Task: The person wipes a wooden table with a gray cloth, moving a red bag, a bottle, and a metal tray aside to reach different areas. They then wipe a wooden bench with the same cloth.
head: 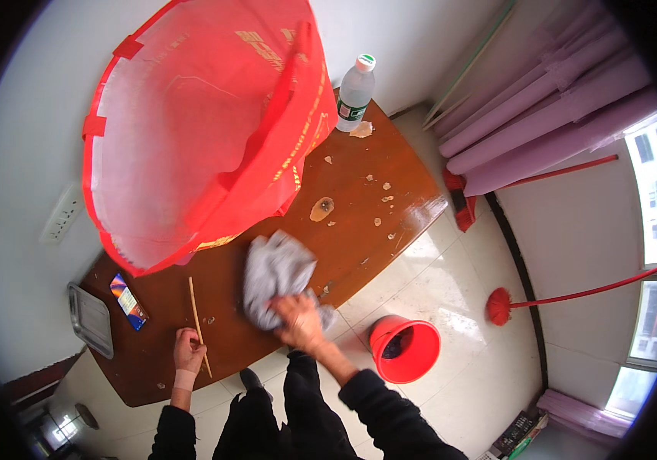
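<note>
My right hand (299, 323) presses on a bunched grey cloth (276, 276) near the front edge of a brown wooden table (357, 253). Towards the table's left part, my left hand (190, 349) has its fingers closed on a thin wooden stick (195, 310) that points away from me. A smartphone (128, 302) with a lit screen lies left of the stick, beside a metal tray (90, 319). Behind the cloth stands a large open red bag (207, 144) bearing yellow writing. Pale worn patches (322, 209) mark the tabletop on the right.
A capped plastic bottle (355, 95) stands at the table's back corner. On the tiled floor are a red bucket (420, 352) with something dark inside, a red broom (461, 201) and a red-headed brush (499, 306). A power strip (63, 214) is on the wall; purple curtains (541, 98) hang at right.
</note>
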A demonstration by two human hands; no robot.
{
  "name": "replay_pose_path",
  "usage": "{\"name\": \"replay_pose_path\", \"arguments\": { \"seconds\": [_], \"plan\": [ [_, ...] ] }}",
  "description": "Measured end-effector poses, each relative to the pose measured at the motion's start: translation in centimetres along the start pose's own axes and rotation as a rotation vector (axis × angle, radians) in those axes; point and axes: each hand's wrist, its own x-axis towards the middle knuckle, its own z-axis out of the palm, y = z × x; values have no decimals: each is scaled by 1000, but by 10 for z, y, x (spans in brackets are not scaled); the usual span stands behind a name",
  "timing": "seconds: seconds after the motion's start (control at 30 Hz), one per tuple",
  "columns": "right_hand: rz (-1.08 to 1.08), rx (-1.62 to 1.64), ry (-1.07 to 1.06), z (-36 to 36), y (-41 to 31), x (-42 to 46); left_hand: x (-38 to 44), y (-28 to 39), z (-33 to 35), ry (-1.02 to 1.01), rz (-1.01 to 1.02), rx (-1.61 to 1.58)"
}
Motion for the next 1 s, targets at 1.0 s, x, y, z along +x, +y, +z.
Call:
{"name": "replay_pose_path", "arguments": {
  "seconds": [1.0],
  "plan": [
    [-64,32,204,97,-68,66,-284,-86,-42,394,-841,-927]
  ]
}}
